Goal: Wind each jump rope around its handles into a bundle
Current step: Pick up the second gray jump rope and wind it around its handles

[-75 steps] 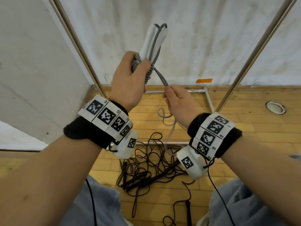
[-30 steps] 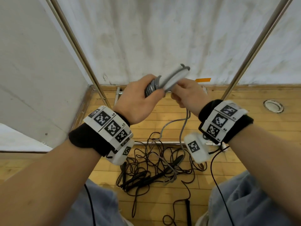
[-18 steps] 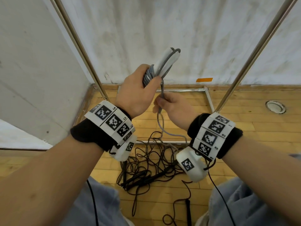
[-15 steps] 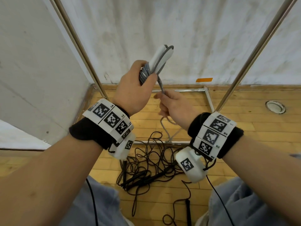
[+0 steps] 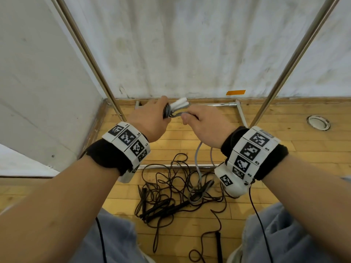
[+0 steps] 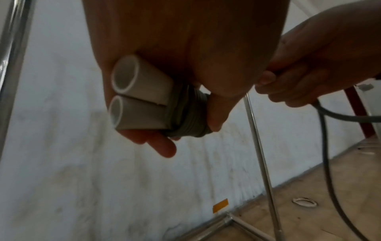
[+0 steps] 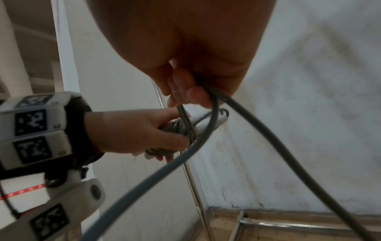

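Held in front of the body, above the wooden floor (image 5: 284,149): 2 white handles (image 6: 140,97) side by side, gripped by the left hand (image 5: 150,120), with several gray turns (image 6: 185,114) already wound round their middle and pinned under the thumb. Just right of them, the right hand (image 5: 205,124), closed on the gray cord (image 7: 206,130) between fingertips (image 7: 193,94) and thumb, with a loose loop hanging down to the floor. Best to keep light tension on the cord, lay each new turn touching the last one, not crossing over it. Better to keep the left thumb on the coil, so no turn slips off toward the handle ends. Worth feeding the slack slowly: the gray cord lies partly across the black ropes (image 5: 167,190), tangled on the floor near the knees, and probably could drag them up.
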